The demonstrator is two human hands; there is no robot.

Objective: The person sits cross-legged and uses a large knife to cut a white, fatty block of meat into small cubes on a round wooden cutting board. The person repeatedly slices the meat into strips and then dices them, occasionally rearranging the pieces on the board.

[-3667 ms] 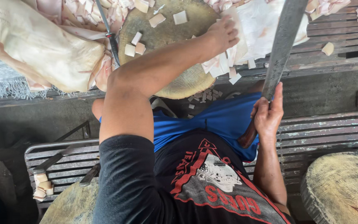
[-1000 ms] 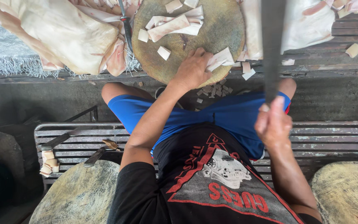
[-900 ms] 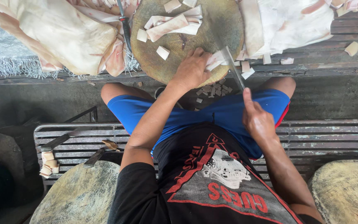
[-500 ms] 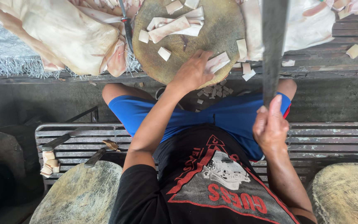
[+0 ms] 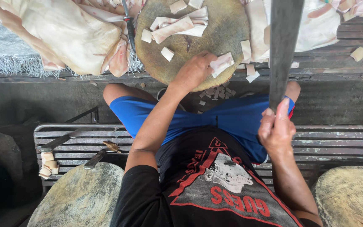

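Head camera looks straight down on a person seated on a slatted bench (image 5: pixel 341 138), chopping pale strips of pork skin into squares. The left hand (image 5: pixel 194 70) lies at the near edge of the round chopping block (image 5: pixel 232 29), fingers pressed together over a strip (image 5: pixel 221 64) to pin it. The right hand (image 5: pixel 276 128) is wrapped tightly around the handle of a long cleaver (image 5: pixel 284 46), raised blade-up over the lap. This looks like the top of a chopping stroke; the next cut calls for the blade to land just beside the left fingertips, not on them. More strips (image 5: pixel 177 27) and cut cubes (image 5: pixel 167 53) lie on the block. No packages, labels or signs show on the table; only a large slab of skin (image 5: pixel 68 38) lies left of the block.
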